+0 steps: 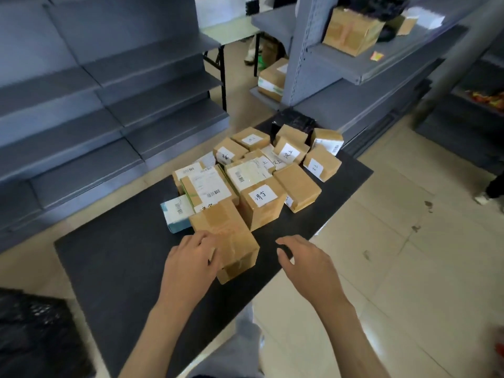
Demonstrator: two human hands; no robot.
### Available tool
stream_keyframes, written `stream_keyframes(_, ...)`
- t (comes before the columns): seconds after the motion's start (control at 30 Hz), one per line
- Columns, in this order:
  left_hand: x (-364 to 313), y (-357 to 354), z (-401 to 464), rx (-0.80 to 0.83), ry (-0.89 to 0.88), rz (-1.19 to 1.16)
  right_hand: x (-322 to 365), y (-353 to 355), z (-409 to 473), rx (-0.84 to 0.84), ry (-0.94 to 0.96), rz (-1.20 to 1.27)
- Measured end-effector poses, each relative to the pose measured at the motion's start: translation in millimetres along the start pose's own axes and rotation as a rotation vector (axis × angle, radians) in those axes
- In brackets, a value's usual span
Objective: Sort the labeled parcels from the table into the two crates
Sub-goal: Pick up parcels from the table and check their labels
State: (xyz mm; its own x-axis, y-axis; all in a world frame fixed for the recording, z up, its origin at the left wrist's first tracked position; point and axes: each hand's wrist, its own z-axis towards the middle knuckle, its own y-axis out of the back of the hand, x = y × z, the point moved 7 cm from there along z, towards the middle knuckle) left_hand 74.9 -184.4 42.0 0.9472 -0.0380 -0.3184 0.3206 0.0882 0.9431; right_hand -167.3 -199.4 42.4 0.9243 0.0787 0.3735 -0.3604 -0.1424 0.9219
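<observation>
The left hand rests against the near left side of a taped cardboard box at the front of the pile, fingers laid on its top edge and side, seemingly curled onto it, though the blur makes the hold hard to judge. The right hand hovers just to the box's right, fingers spread and relaxed, holding nothing. The box lies on the dark table, touching the parcels behind it.

The main risk, as I judge it, is sorting blind: no label shows on the faces of this box that are visible, so it could go to the wrong crate unless it is turned to find the writing. Neither crate shows in this view, so the carry means turning away from the pile. Lifted one-handed by its side, the box could slip or tip. It also leans against a small white and teal carton and a box with a handwritten label, and pulling it out may drag or topple them, since the pile is packed tight.

Handwritten white labels carry Chinese characters: several toward the back read roughly 汶上, on one box and another. The nearer label may read 济宁. Printed shipping labels with barcodes sit on a flat parcel; their small text is unreadable
</observation>
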Motion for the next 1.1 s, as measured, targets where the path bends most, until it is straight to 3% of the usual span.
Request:
stream_keyframes(0.27,21.0,-25.0,83.7,-0.024,0.142,-0.015,7.3,-1.2,107.0,0.099,0.110,-0.024)
stream_keyframes(0.53,19.1,-46.4,125.2,0.086,0.268,0.027,2.0,5.3,184.6,0.172,0.228,0.016)
stream_keyframes(1.1,10.8,-76.1,116.6,0.051,0.756,0.146,14.7,-24.6,307.1,0.470,0.609,0.020)
